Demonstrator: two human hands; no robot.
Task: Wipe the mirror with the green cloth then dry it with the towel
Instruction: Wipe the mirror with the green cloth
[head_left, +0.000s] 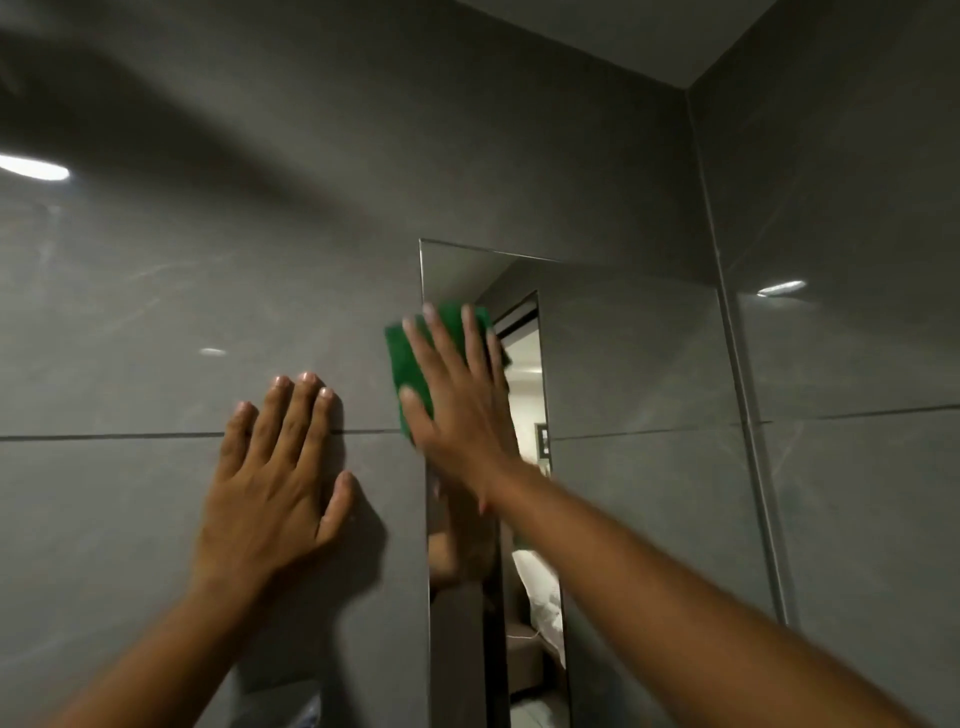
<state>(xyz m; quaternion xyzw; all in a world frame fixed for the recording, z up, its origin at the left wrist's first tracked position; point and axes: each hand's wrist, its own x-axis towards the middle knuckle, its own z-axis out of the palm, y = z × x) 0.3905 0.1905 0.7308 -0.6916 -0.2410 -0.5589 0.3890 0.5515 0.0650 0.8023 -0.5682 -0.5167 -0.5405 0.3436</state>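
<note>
A tall mirror (634, 364) is set in the grey tiled wall, right of centre. My right hand (457, 395) lies flat with its fingers spread, pressing the green cloth (410, 364) against the mirror's upper left edge. The cloth overlaps the wall tile a little on the left. My left hand (280, 483) rests flat on the wall tile to the left of the mirror, fingers apart, holding nothing. No towel is in sight.
Grey glossy wall tiles (156, 312) fill the left side. A corner with a second wall (857, 364) stands just right of the mirror. The mirror reflects a doorway and a lit room with white bedding.
</note>
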